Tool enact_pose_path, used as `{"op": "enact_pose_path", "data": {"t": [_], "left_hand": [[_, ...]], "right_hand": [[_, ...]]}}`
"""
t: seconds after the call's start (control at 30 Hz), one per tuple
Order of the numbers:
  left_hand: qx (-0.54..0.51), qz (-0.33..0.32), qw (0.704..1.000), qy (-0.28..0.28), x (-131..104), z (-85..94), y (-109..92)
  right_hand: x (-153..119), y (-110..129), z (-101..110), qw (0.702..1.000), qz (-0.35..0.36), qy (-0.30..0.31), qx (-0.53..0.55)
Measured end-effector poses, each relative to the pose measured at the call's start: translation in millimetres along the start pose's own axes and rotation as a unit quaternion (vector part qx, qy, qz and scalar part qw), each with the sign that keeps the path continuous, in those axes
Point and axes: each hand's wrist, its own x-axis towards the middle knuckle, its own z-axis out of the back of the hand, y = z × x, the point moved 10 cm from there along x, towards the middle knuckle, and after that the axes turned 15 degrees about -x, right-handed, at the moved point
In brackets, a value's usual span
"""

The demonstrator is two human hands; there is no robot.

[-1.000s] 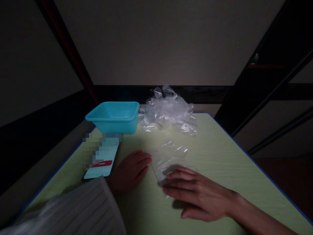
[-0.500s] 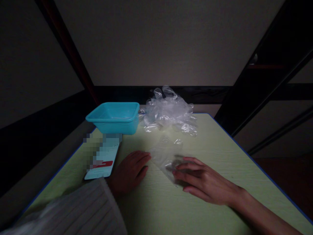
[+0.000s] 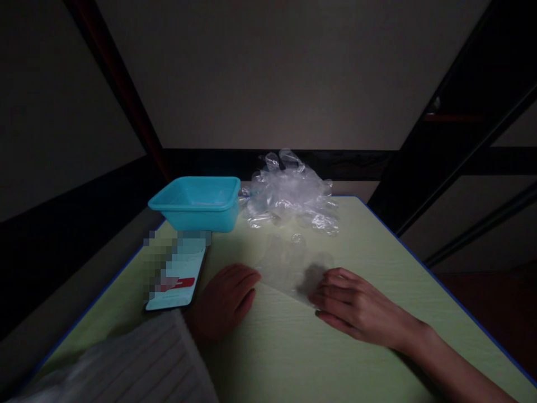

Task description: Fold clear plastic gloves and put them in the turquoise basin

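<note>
A clear disposable plastic glove (image 3: 285,268) lies flat on the table, its finger parts pointing away from me. My left hand (image 3: 229,296) rests on the tabletop, its fingers together and their tips on the glove's left corner. At the opposite corner, the curled fingers of my right hand (image 3: 346,302) grip the cuff edge, which is pulled straight between both hands. Behind this glove sits a heap of similar crumpled clear gloves (image 3: 289,193).
A turquoise plastic basin (image 3: 195,204) stands at the back left of the pale table (image 3: 285,358). In front of it lies a phone (image 3: 178,280) with a lit screen, partly pixelated, close to my left hand. A wall (image 3: 268,78) rises behind the table.
The glove has gone from creased to flatter and wider, with its fingers more spread. My right hand has shifted slightly right and its fingers have closed. My left hand stays nearly in place.
</note>
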Motion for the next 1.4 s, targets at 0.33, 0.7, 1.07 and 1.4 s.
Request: {"op": "enact_pose_path", "data": {"t": [0.33, 0.7, 1.07, 1.4], "left_hand": [[-0.011, 0.035, 0.999, 0.018, 0.6, -6.3, 7.3], [-0.002, 0.036, 0.999, 0.02, 0.9, -7.7, 8.8], [-0.017, 0.038, 0.999, 0.0, 8.2, -3.5, 7.8], [0.004, 0.024, 1.0, -0.002, 11.2, -3.8, 11.0]], "right_hand": [[2.1, 7.0, -4.7, 1.0, 0.002, 0.01, -0.026], [2.8, -3.4, -7.0, 0.996, -0.056, -0.042, -0.047], [1.3, -6.6, 16.1, 0.991, -0.062, -0.11, -0.048], [1.0, -13.6, 24.7, 0.99, -0.074, -0.12, -0.019]]}}
